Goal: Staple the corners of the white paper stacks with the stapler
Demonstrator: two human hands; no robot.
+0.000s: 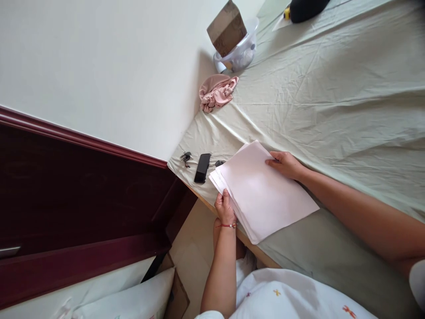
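A stack of white paper sheets [265, 190] lies at a slant over the near edge of the cloth-covered table, its sheets slightly fanned at the left side. My left hand [225, 208], with a red bracelet at the wrist, grips the stack's lower left edge, thumb on top. On the far right edge, my right hand [284, 165] pinches the paper between thumb and fingers. The fingers beneath the sheets are hidden on both sides. Just beyond the stack's left corner sits a small dark object [219, 163], partly covered, whose kind I cannot make out.
A black phone [202, 168] and a bunch of keys [186, 157] lie left of the paper. Farther back are a crumpled pink cloth [217, 92] and a clear plastic basin [244, 53] holding a cardboard box [227, 29]. A dark red door [79, 190] stands at left.
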